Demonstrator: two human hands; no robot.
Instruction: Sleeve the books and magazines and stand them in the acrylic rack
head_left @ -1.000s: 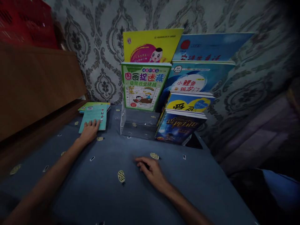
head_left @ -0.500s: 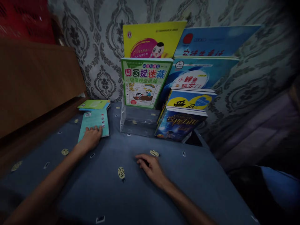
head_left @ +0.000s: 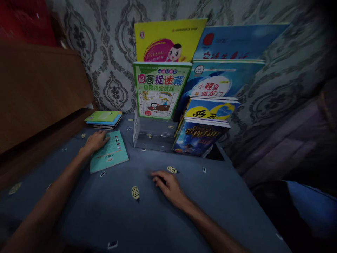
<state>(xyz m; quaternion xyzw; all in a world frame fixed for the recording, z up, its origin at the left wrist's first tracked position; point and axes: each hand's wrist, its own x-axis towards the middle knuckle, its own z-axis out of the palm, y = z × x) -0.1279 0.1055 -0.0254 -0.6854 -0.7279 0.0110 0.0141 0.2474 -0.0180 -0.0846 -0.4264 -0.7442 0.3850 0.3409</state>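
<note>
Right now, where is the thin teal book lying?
In the head view, the thin teal book lies flat on the blue cloth, left of the clear stand, under the left hand.

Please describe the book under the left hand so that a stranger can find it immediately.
Start from the clear stand of upright books at the wall. Left of it, flat on the blue cloth, lies a thin teal book under the left hand. Unlike the small stack behind it, it lies alone.
</note>
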